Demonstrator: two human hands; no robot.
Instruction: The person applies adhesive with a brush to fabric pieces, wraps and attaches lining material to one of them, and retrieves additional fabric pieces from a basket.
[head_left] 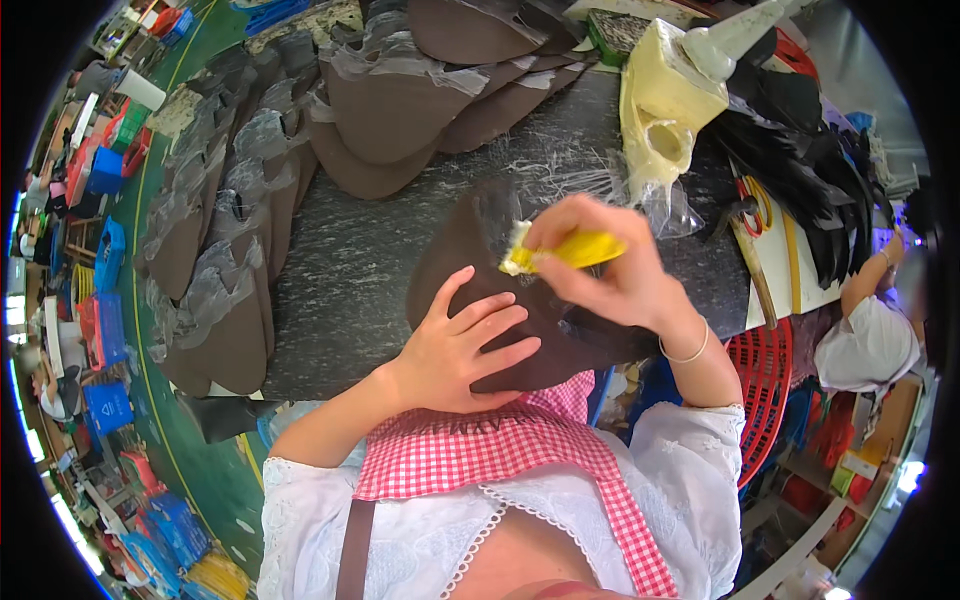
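A dark brown cut piece of sheet material (pixel 440 262) lies on the worktable in front of me. My left hand (pixel 455 348) rests flat on its near left part, fingers spread. In my right hand (pixel 625 275) is a yellow-handled brush (pixel 592 248), gripped between thumb and fingers. Its pale bristles, crusted with a whitish substance, meet the piece, where a shiny wet-looking patch shows. Beyond my right hand stands a cream-coloured glue pot (pixel 690 85) with a round opening low on its side and stringy residue hanging from it.
Overlapping brown pieces with glossy edges (pixel 390 110) lie at the back, and more (pixel 220 290) line the left. Black strips (pixel 800 170), yellow-handled scissors (pixel 755 200) and a hammer (pixel 757 265) are to the right. A red basket (pixel 760 390) stands below. Another person (pixel 865 335) sits far right.
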